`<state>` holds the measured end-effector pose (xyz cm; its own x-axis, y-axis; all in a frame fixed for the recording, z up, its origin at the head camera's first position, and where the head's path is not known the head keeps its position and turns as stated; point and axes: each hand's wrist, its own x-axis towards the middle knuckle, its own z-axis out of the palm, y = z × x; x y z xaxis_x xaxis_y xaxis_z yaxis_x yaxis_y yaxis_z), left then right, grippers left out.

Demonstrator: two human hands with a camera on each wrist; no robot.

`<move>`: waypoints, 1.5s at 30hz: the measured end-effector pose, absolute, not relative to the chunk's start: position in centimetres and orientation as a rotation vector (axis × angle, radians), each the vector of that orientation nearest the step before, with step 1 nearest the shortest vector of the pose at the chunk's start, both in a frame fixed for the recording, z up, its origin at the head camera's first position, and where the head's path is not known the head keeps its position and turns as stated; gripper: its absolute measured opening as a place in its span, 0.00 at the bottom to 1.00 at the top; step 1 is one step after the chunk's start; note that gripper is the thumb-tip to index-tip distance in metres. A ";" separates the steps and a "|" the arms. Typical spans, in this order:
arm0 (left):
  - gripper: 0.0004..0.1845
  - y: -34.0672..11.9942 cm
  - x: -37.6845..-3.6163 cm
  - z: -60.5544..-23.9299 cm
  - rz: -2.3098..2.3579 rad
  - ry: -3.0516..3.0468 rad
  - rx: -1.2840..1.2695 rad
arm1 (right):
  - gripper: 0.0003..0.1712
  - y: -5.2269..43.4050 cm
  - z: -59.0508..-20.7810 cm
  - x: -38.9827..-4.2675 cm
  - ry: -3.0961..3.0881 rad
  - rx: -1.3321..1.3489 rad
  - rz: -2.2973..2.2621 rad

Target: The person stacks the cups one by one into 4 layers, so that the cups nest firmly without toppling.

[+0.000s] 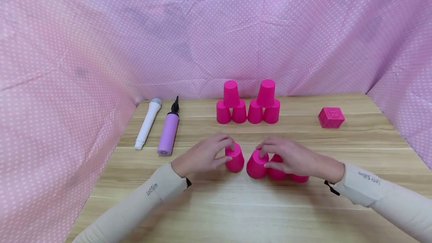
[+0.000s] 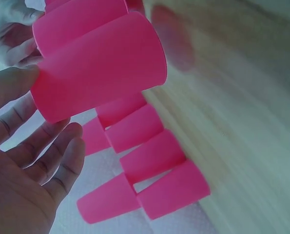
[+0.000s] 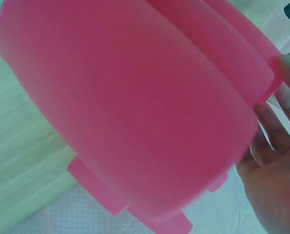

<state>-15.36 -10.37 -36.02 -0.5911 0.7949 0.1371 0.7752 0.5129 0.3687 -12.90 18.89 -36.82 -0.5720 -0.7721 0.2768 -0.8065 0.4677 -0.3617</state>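
Left cup (image 1: 235, 161) and right cup (image 1: 255, 168), inverted, are side by side between left hand (image 1: 207, 153) and right hand (image 1: 296, 156), both angled inward, fingers part-curled, each pinching its nearer cup near the top.

rightmost front cup (image 1: 300, 179) — partly hidden, both sleeves (image 1: 133, 203) — cut off at edges

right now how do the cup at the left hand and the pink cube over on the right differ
The cup is round and tapered, while the cube is boxy. The cup's visible side is smooth and plain; the cube's faces carry markings. The left hand holds the cup, whereas the cube sits untouched. Both are bright pink.
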 end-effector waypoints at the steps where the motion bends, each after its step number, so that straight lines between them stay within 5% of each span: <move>1: 0.15 -10.4 -15.4 -35.8 0.621 2.696 1.400 | 0.18 18.9 -36.7 -13.0 -2.617 1.423 0.708; 19: 0.15 -11.1 -18.1 -32.4 0.755 2.840 1.633 | 0.19 19.0 -34.3 -16.1 -2.413 1.382 0.710; 45: 0.11 -9.4 -24.8 -24.6 0.914 3.075 1.525 | 0.10 16.5 -27.5 -25.0 -2.655 0.941 0.658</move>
<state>-24.84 -9.45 -24.58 -0.5634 0.6101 0.5571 0.8153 0.5195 0.2556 -25.05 16.50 -27.47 -0.7608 -0.5320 0.3717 -0.6440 0.6898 -0.3307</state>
